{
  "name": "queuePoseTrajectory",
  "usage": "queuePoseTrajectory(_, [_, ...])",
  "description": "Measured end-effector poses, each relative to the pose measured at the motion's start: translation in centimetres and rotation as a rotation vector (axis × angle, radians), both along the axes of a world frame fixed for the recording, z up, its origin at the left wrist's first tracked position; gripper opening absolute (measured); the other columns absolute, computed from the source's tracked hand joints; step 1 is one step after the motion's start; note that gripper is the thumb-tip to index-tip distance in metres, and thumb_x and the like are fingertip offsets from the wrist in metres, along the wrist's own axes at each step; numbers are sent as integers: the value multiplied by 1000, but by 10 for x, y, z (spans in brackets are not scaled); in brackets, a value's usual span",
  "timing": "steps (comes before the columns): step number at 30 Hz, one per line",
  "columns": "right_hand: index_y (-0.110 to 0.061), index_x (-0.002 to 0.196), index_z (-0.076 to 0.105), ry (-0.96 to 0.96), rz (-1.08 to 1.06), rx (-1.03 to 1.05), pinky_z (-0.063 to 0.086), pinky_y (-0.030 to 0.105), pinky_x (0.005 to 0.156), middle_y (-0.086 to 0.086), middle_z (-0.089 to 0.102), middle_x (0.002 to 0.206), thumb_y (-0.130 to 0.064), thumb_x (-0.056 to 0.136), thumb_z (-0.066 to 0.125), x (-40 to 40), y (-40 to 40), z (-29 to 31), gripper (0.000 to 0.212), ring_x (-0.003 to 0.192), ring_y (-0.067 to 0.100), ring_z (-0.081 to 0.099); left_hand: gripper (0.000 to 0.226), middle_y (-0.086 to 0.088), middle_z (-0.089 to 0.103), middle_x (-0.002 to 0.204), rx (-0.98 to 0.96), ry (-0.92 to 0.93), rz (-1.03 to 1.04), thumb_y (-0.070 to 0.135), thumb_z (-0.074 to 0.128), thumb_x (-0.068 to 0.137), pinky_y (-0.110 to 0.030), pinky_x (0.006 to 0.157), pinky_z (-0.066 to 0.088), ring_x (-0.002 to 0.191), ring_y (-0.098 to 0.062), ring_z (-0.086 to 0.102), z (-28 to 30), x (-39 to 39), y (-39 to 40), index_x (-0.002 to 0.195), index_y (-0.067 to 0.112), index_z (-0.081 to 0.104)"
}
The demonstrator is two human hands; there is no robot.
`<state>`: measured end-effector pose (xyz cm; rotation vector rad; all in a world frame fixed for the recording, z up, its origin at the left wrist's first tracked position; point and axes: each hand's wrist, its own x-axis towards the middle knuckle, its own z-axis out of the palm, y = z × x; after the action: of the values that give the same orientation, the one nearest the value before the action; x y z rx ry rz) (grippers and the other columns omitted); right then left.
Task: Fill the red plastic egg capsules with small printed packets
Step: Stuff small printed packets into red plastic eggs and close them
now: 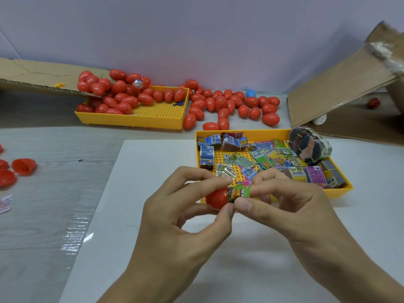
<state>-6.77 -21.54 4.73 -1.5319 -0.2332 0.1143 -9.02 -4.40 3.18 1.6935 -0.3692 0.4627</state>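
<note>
While both hands (236, 206) pinch green packet (238, 194), fingers half-hide red capsule (216, 199); pale surface (54, 193), lilac wall (196, 29).

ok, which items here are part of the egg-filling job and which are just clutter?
Job:
- red capsule half, held in left hand
- green packet, pinched by right hand
- yellow tray of packets
- closed red eggs
- open red halves

Lying about:
- blue egg
- cardboard flaps
- white sheet
</note>
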Motion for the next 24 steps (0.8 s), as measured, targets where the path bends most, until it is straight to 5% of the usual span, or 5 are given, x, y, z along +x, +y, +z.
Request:
queuePoseTrajectory(5, [-15, 75, 78, 12, -1, 40, 48, 22, 54, 1, 69, 77, -61, 58, 81, 2, -3, 1, 49, 61, 15, 57, 34, -1, 60, 102, -3, -19, 22, 17, 72, 77, -25, 71, 61, 88, -25, 68, 0, 0, 0, 112, 18, 73])
queuePoseTrajectory(11, [-13, 83, 76, 97, 6, 86, 55, 28, 55, 11, 71, 75, -56, 57, 85, 3, -2, 1, 51, 70, 21, 68, 37, -3, 59, 105, 72, -65, 42, 18, 69, 80, -23, 73, 60, 93, -24, 68, 1, -1, 0, 117, 18, 69])
queuePoseTrajectory(15, [-13, 82, 76, 160, 24, 113, 56, 31, 53, 9, 70, 73, -37, 60, 81, 5, -4, 2, 33, 71, 22, 69, 37, -4, 59, 107, 134, -105, 61, 17, 68, 82, -23, 73, 60, 90, -23, 69, 1, -1, 0, 119, 17, 68])
queuePoseTrajectory(20, [-4, 79, 77, 192, 17, 87, 56, 31, 56, 26, 67, 85, -43, 63, 78, 4, -4, 3, 42, 78, 25, 66, 39, -5, 58, 107, 157, -124, 76, 16, 67, 83, -24, 73, 59, 91, -24, 68, 0, -1, 0, 121, 14, 67])
queuePoseTrajectory(24, [-13, 73, 80, 157, 25, 82, 55, 27, 57, 5, 75, 90, -31, 67, 81, 3, -1, 3, 20, 78, 12, 68, 40, -6, 58, 108, 161, -124, 76, 16, 67, 83, -24, 75, 60, 92, -25, 68, 0, 0, 1, 122, 14, 66])
